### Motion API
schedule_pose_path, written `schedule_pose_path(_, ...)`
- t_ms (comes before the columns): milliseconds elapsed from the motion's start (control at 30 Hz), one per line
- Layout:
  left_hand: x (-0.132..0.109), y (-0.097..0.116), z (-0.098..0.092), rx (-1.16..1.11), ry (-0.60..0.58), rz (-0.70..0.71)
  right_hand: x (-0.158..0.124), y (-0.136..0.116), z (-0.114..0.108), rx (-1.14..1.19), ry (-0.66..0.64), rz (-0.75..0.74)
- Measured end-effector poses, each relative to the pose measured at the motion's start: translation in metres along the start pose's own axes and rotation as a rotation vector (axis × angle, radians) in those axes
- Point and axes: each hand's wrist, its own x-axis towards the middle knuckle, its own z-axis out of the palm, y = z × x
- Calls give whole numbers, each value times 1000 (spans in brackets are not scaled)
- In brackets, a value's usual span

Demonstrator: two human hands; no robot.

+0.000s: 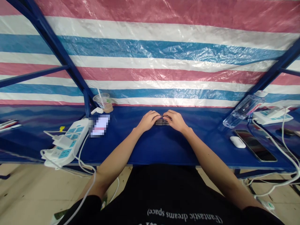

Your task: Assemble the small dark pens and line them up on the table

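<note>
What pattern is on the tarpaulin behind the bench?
Horizontal stripes of pinkish red, white and blue on the tarpaulin, best seen in the head view.

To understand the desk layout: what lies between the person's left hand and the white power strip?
Between the left hand and the white power strip, the head view shows a phone-like device with a pixelated screen lying on the blue table.

Head view: left hand and right hand curled over a small dark stack, mid-worktop.

We see fingertips nearly meeting on top of the stack; exact item too small to tell. Power strip sits left, near the cup with straw; phone, earbud case and tilted plastic bottle sit right.
</note>
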Motion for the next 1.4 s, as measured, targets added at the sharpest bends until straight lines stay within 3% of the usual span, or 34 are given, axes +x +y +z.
schedule_pose_path(800, 1, -2, -5, 26, 219, -150, 2, 22, -15, -61, 144, 109)
schedule_pose_path(1133, 1, -2, -4, -10, 174, -106, 2, 19, -12, -61, 107, 81)
schedule_pose_path(1400, 1, 2, 0, -11, 27, -53, 0, 6, 4, 55, 25, 42)
